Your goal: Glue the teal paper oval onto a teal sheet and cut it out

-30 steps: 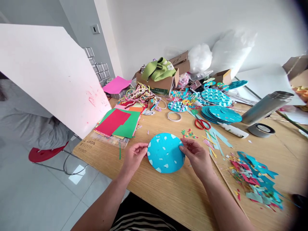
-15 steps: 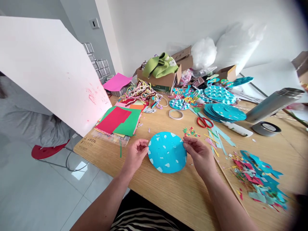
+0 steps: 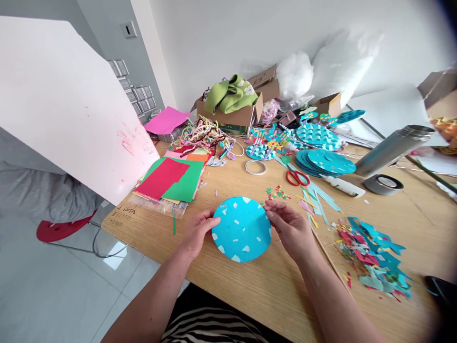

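From the left, I list: one stack of coloured paper, red sheet uppermost, at the table's edge. Left hand: thumb over, fingers under, pinching the left rim of a blue disc. Disc: one, held between both hands above the near part of the table, face toward me; whether its lower rim touches the wood I cannot tell. Done, by my reading: round outline complete, pale patches spread over the face. Not done: no cut-out figures on it, unlike the wave-patterned disc behind, which has some at its edge. Small multicoloured cut pieces: loose beyond the disc, unattached. Right hand: thumb and forefinger pinching the disc's right rim. Red-handled scissors: one pair, lying unheld. Stacked blue discs: several, the top one similarly patched, likewise without figures. White bottle: on its side, unheld. Paper scraps: one heap, far right.
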Demonstrator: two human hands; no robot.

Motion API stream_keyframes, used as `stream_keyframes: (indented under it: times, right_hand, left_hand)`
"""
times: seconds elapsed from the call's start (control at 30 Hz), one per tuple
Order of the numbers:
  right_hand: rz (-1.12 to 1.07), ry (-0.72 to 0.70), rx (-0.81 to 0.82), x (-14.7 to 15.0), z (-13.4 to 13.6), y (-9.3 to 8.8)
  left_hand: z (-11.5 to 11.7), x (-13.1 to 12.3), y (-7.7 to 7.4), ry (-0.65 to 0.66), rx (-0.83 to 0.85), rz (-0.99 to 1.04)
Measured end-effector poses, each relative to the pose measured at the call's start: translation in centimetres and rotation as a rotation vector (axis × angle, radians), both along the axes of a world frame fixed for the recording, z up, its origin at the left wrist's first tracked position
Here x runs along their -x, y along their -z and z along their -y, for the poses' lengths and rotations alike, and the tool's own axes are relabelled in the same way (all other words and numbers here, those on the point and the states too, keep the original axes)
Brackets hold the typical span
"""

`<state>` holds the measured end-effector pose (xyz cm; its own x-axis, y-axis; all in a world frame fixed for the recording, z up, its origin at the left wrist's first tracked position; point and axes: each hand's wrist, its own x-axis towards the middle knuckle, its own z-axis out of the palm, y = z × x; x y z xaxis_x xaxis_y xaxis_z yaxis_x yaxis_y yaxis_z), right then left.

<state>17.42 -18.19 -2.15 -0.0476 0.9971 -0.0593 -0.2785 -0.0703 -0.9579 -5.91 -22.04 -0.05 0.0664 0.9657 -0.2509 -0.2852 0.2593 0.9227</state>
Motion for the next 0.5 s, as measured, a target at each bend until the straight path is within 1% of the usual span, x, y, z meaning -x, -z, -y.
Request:
stream_keyframes:
  times: [0.07,0.13,0.23,0.33,0.4,0.5]
  right_hand:
    - [0.01,-0.004,0.0,0.1,0.1,-0.1]
    - [0.007,-0.006,0.01,0.1,0.1,-0.3]
    - [-0.022,-0.021,0.055,0.2,0.3,-0.7]
    - [-0.013,-0.1,0.092,0.4,0.5,-1.0]
    - [0.03,-0.132,0.084,0.4,0.5,-1.1]
    - [0.129,-0.094,0.05,0.2,0.5,-1.1]
  left_hand:
    - [0.0,-0.3,0.1,0.035,0.02,-0.017]
    - [-0.2,-0.5,0.3,0.029,0.032,-0.027]
    - [-0.4,-0.7,0.5,-0.065,0.036,0.007]
    - [-0.5,-0.9,0.4,-0.134,0.038,0.05]
    - [-0.3,-0.9,0.3,-0.121,0.044,0.051]
    - [-0.1,-0.7,0.2,-0.044,0.049,0.05]
